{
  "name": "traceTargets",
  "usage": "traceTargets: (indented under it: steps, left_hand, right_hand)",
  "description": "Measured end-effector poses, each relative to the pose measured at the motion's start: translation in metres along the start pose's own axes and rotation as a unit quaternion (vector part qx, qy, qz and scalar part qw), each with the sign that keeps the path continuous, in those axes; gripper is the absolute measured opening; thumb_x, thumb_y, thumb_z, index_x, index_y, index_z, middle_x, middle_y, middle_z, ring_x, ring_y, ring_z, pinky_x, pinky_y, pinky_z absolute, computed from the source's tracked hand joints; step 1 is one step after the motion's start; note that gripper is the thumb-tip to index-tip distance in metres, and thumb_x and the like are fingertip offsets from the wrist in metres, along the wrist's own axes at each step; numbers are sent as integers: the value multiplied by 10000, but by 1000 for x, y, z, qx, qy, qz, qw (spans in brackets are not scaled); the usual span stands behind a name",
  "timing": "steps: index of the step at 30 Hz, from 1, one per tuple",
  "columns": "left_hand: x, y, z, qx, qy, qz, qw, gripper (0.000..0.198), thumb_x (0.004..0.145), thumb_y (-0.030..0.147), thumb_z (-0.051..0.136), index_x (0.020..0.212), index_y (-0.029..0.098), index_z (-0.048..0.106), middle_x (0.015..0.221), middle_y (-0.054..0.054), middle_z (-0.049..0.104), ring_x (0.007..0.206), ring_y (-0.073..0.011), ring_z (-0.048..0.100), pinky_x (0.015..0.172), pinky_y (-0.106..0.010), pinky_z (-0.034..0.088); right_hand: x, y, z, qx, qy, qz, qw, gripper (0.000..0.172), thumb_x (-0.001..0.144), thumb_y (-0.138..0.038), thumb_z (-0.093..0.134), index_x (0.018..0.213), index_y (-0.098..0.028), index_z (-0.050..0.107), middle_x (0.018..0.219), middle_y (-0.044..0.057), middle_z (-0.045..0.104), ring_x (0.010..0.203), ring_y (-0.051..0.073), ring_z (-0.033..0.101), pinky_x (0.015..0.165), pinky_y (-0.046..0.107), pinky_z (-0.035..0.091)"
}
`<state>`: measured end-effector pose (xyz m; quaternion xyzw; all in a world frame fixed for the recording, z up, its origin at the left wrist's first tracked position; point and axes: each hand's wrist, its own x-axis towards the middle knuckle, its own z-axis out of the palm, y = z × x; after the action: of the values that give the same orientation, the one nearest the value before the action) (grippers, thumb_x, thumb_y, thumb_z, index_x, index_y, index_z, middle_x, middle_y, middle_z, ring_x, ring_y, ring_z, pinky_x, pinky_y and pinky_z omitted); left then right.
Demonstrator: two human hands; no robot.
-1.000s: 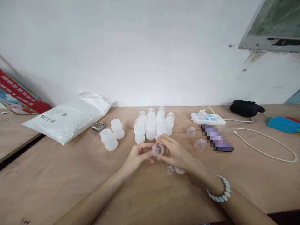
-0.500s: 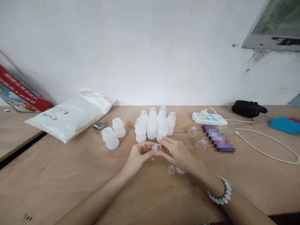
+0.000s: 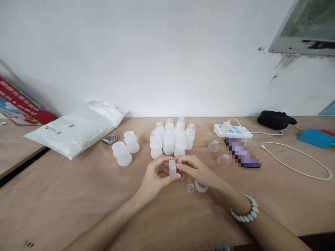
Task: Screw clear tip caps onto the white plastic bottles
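Note:
My left hand [image 3: 154, 176] grips a translucent ribbed bottle collar [image 3: 172, 167] between thumb and fingers, its ridged side facing me. On the collar's right edge are the closed fingertips of my right hand [image 3: 196, 171]; whether a teat sits inside is hidden. Just below them on the table lie a clear bottle teat [image 3: 190, 188] and another collar [image 3: 201, 187]. Behind my hands stand several frosted baby bottles [image 3: 169, 141] with clear domed caps. To the left are two uncapped bottle bodies [image 3: 122, 155]. Two loose clear caps [image 3: 214, 146] rest on the right.
A white plastic bag [image 3: 75, 129] and a watch [image 3: 109, 139] lie to the left. Toward the right are a power strip [image 3: 232, 131], a blurred phone [image 3: 242, 153], a white cable [image 3: 295, 148], a black case [image 3: 276, 120] and a blue item [image 3: 316, 138].
The collar has been tipped up, so its ribbed side now faces me instead of its opening. My right fingers have shifted from its opening to its right edge.

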<state>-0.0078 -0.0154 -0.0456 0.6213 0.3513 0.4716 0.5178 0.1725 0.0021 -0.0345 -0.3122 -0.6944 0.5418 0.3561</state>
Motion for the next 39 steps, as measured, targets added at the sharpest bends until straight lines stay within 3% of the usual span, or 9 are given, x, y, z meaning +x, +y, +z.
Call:
traceTargets:
  steps: [5,14,24,28,31,33,35,37,39]
  left_hand:
    - [-2,8,0,38,5,14,999,309,703,267,813,952,167,662,888,-45,714,794,-192,699,711,-298,560]
    - [-2,12,-1,-25,-5,45,999,266,705,216,813,901,164,641,751,-1,705,639,-150,693,644,-275,580]
    - [-2,11,-5,-48,19,44,998,312,677,203,834,933,156,662,819,-22,702,732,-155,686,640,-240,551]
    - [0,8,-8,-32,10,29,999,336,684,272,836,950,154,668,883,-51,720,786,-183,689,686,-273,557]
    - [3,7,-8,-17,8,2,1000,332,715,353,817,934,142,684,888,-66,724,851,-208,681,757,-299,548]
    - [3,5,-7,-15,-10,-13,1000,349,730,400,804,929,137,693,889,-73,723,879,-222,676,781,-306,536]
    - [3,4,-7,-11,-43,-15,999,386,735,457,791,928,137,693,910,-82,722,893,-236,671,794,-320,529]
    - [3,5,-10,20,-53,9,998,451,768,555,725,952,146,685,933,-92,711,873,-240,659,777,-337,526]
    - [4,7,-19,112,-7,66,992,502,837,620,602,1037,164,662,985,-99,685,863,-239,636,760,-351,515]
  right_hand:
    - [-1,0,-4,38,-60,20,997,411,933,-524,587,734,-168,530,670,-5,570,605,128,527,575,235,422]
    - [-3,-5,-2,107,-53,-15,993,391,935,-483,611,722,-158,564,694,35,663,661,184,684,646,301,547]
    - [-3,-8,-5,158,-74,-1,985,332,973,-422,578,777,-155,575,800,45,663,711,197,710,736,374,596]
    - [-4,-10,-9,78,-55,-24,995,316,976,-398,570,777,-152,584,798,40,628,738,174,658,716,317,558]
    - [-4,-7,-7,-25,0,-47,999,198,894,-340,690,900,-177,577,849,14,578,743,154,576,669,269,496]
    - [-3,-5,-3,-98,38,-83,991,349,798,-275,791,1053,-211,562,926,6,538,781,157,533,672,262,469]
    - [-4,-5,1,-167,48,-131,976,401,799,-230,791,1131,-233,567,963,13,511,824,166,515,706,271,465]
    - [-4,-6,3,-208,49,-170,962,308,849,-211,743,1120,-226,598,978,29,508,849,171,512,746,284,470]
    - [-6,-9,4,-218,62,-188,956,280,860,-195,725,1112,-215,603,1017,48,516,853,172,514,759,290,476]
